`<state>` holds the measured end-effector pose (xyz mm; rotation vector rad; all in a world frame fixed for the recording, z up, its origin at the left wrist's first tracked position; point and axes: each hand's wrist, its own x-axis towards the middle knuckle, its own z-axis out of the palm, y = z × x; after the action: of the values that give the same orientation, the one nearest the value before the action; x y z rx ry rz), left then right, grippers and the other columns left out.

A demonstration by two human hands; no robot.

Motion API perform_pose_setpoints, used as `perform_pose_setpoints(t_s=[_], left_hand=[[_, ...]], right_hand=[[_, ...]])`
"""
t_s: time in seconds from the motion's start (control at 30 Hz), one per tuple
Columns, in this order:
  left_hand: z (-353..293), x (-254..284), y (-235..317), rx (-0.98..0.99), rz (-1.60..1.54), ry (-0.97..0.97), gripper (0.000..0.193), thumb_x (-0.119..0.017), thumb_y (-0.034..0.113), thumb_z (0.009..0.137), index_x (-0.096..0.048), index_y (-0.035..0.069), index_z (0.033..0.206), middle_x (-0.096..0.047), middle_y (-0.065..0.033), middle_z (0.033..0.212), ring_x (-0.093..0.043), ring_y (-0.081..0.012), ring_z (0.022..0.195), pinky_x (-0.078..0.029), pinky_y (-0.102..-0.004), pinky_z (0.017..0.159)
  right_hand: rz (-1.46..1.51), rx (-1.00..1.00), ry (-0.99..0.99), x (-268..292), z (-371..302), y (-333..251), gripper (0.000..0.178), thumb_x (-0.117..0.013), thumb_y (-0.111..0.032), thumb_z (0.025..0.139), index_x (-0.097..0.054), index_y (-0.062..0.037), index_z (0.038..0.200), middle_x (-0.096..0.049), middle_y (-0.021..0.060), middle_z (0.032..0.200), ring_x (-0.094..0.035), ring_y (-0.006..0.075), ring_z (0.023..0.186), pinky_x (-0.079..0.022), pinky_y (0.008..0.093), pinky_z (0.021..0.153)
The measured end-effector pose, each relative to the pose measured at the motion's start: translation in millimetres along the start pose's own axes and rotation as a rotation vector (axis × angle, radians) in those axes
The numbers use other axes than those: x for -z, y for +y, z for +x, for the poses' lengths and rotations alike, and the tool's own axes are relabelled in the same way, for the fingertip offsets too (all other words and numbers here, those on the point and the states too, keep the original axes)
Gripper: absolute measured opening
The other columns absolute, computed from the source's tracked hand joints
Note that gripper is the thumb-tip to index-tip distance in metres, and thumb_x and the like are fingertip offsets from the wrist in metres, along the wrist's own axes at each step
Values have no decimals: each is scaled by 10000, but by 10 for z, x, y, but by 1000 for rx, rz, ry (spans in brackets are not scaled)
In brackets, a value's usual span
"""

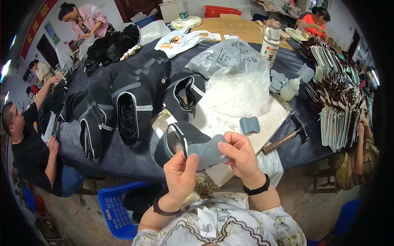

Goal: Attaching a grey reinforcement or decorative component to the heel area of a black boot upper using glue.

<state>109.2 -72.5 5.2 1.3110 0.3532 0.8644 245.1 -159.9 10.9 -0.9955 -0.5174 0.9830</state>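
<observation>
Left hand and right hand pinch 2 ends of the grey pad, just beside the black band, near the white board. The pad appears light, pliable and smooth; grip its ends.

pad in hands | bag on board | hammer right of board | basket left, on floor
</observation>
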Motion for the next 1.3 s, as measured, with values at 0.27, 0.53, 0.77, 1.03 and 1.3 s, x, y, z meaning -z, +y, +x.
perform_pose_setpoints(t_s=[0.27, 0.53, 0.77, 1.03, 1.3], left_hand=[[-99, 96, -81, -110, 81, -3, 297, -544, 226, 900, -578, -63, 962, -608, -39, 865, -512, -75, 771, -400, -210, 694], [62, 91, -82, 112, -50, 2, 221, -544, 187, 898, -590, -24, 854, -519, 48, 706, -386, -12, 643, -313, -173, 548], [100, 171, -7, -18, 77, -261, 313, -569, 200, 870, -569, -60, 1045, -604, -23, 894, -511, -48, 770, -425, -190, 677], [194, 194, 25, -347, 684, -299, 162, -606, -56, 681, -565, -8, 830, -544, -124, 673, -533, -264, 526, -403, -288, 481], [164, 228, -229, -353, 819, -24, 67, -551, -48, 774, -536, -1, 820, -512, -84, 632, -483, -185, 488, -389, -273, 466]], right_hand=[[35, 26, -78, -7, 30, 135, 222, -617, -127, 837, -493, -82, 659, -460, -61, 601, -354, 6, 521, -265, 158, 467], [76, 39, 0, -8, -27, 233, 174, -592, -89, 848, -508, -50, 701, -473, -58, 659, -387, 18, 619, -316, 175, 566], [22, 182, 95, -71, -57, 156, 167, -585, -76, 848, -501, -56, 705, -481, -60, 662, -388, 7, 618, -321, 175, 552], [31, 164, 77, -32, 62, 17, 158, -583, -123, 852, -530, -49, 723, -526, -30, 727, -443, 49, 653, -363, 194, 632], [-31, 128, 57, -55, -66, -13, 85, -531, -101, 884, -495, -33, 849, -593, 79, 776, -539, 112, 619, -438, 219, 571]])
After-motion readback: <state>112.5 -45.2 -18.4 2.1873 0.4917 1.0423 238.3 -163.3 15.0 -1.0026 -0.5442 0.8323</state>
